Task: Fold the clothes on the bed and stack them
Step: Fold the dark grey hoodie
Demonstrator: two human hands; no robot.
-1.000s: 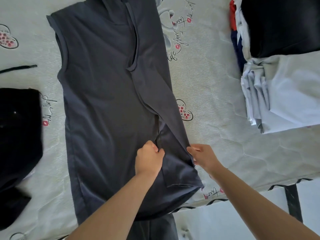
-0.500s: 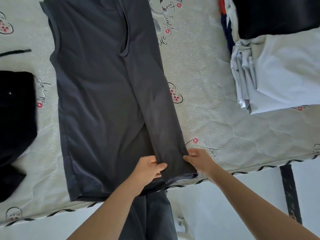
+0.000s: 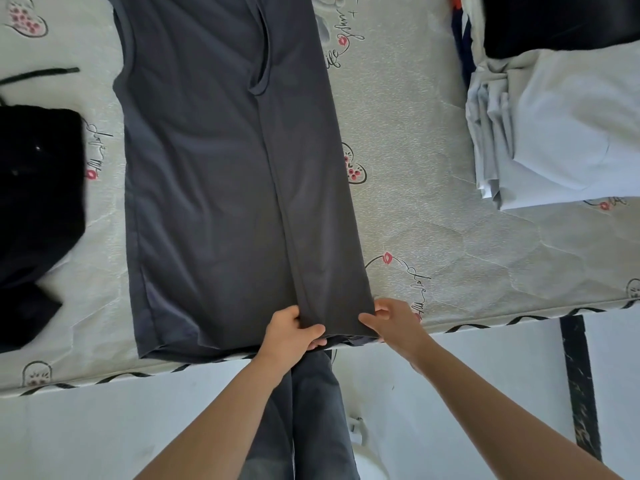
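A dark grey sleeveless shirt (image 3: 207, 174) lies flat on the bed (image 3: 450, 244), its right side folded inward as a long straight strip (image 3: 311, 202). My left hand (image 3: 292, 332) pinches the bottom hem at the strip's inner edge. My right hand (image 3: 393, 322) pinches the hem at the strip's outer corner. Both hands sit at the mattress's near edge, thumbs on top of the cloth. A stack of folded clothes (image 3: 568, 133), white below and black on top, stands at the right.
A black garment (image 3: 38, 209) lies crumpled at the left edge of the bed, with a thin black cord (image 3: 41, 76) behind it. The pale floor (image 3: 467, 393) runs below the mattress edge. My grey trouser legs (image 3: 311, 417) stand against the bed.
Both hands slid down the folded strip to the bottom hem at the bed's edge. The folded side now lies straight and flat where it was slanted and bunched.
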